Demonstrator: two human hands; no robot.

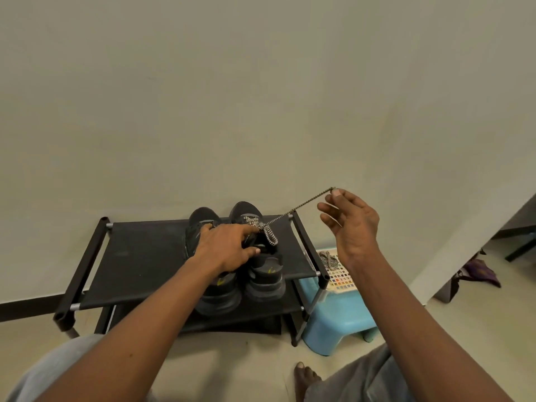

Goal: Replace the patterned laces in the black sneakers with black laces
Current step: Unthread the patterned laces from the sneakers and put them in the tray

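Two black sneakers stand side by side on the top shelf of a black shoe rack (pixel 139 256), heels toward me. My left hand (pixel 229 248) rests on the right sneaker (pixel 261 274), fingers spread over its tongue; the left sneaker (pixel 200 221) lies partly under my wrist. A black-and-white patterned lace (pixel 301 207) runs taut from the right sneaker's eyelets up and to the right. My right hand (pixel 351 221) pinches its end between thumb and fingertip above the rack's right edge. A loop of that lace (pixel 269 235) lies on the shoe. No black laces are visible.
A light blue plastic stool (pixel 339 314) stands to the right of the rack, with a colourful checked mat and a coiled patterned lace (pixel 329 260) on it. A plain wall is behind. My knees and a bare foot (pixel 304 378) are at the bottom.
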